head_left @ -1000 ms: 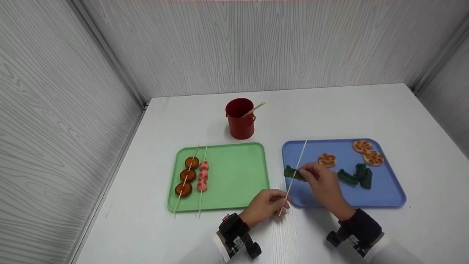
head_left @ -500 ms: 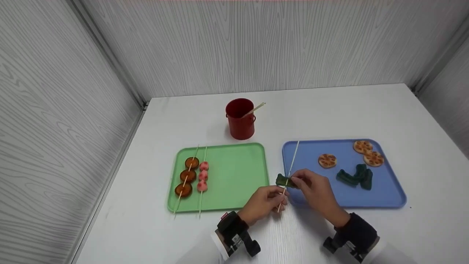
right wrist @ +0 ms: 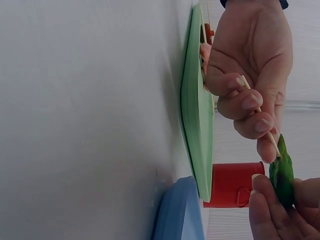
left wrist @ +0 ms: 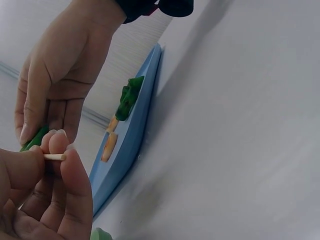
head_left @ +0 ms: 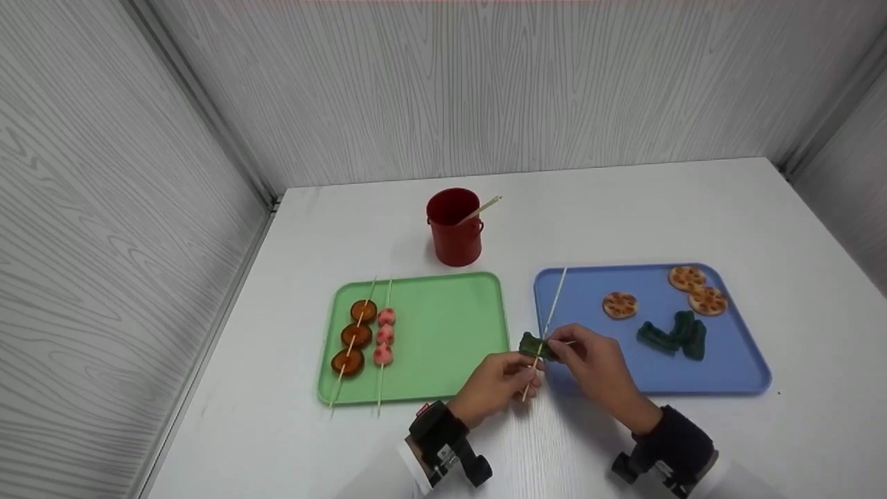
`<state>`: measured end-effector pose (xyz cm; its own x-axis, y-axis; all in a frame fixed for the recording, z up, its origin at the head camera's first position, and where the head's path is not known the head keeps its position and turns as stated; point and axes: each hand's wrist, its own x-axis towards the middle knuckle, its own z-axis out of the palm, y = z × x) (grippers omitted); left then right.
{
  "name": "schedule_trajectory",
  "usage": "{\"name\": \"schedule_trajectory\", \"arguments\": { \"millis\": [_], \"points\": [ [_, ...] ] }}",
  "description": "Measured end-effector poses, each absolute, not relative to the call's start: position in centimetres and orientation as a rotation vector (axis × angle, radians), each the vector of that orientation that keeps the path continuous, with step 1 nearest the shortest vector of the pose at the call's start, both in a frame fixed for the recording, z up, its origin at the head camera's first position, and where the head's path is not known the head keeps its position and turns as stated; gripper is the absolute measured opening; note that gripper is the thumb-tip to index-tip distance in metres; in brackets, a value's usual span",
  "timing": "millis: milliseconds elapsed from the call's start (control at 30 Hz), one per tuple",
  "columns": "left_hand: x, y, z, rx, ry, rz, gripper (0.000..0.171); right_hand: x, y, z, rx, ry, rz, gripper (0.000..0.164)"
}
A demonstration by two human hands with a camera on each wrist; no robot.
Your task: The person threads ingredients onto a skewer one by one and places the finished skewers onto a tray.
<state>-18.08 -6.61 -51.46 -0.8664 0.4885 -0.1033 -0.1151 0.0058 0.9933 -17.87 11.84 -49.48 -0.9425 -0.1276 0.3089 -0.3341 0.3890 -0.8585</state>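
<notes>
My left hand (head_left: 493,388) pinches the lower end of a thin wooden skewer (head_left: 556,298), which slants up and away over the blue tray's left edge. A dark green pepper piece (right wrist: 283,175) is threaded on the skewer, close above the left fingertips. With thumb and fingers my right hand (head_left: 597,364) pinches the right end of that pepper piece. In the left wrist view the skewer's end (left wrist: 55,157) pokes out between the left thumb and fingers, and the pepper is mostly hidden behind the fingers.
The blue tray (head_left: 693,381) holds several dark green pieces (head_left: 672,334) and round lotus root slices (head_left: 619,305). On the green tray (head_left: 443,333) lie a skewer of brown rounds (head_left: 356,336) and one of pink balls (head_left: 384,335). Behind stands a red bucket (head_left: 456,239) with skewers.
My right hand has slid the green pepper piece down the skewer toward my left hand, then stayed nearly still. The skewer's far tip has swung slightly left.
</notes>
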Motion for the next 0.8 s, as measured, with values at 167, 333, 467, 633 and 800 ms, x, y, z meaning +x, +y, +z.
{"name": "schedule_trajectory", "arguments": {
  "millis": [167, 333, 467, 633, 800],
  "points": [
    [-18.1, -6.7, -51.6, 0.385, 1.855, 1.917, 0.017, -17.8, 12.0, -49.6, 0.446, -2.456, 1.582, 0.006],
    [-18.0, -6.8, -51.8, 0.402, 1.871, 1.906, 0.017, -17.9, 12.5, -49.6, 0.499, -2.486, 1.507, 0.005],
    [-18.0, -6.9, -51.8, 0.401, 1.886, 1.882, 0.017, -18.1, 13.0, -49.5, 0.444, -2.49, 1.486, 0.004],
    [-18.0, -6.8, -51.7, 0.37, 1.888, 1.868, 0.016, -18.8, 14.3, -49.1, 0.353, -2.477, 1.445, 0.006],
    [-17.9, -6.9, -51.8, 0.361, 1.889, 1.862, 0.017, -20.0, 16.8, -48.6, 0.304, -2.578, 1.119, 0.007]
  ]
}}
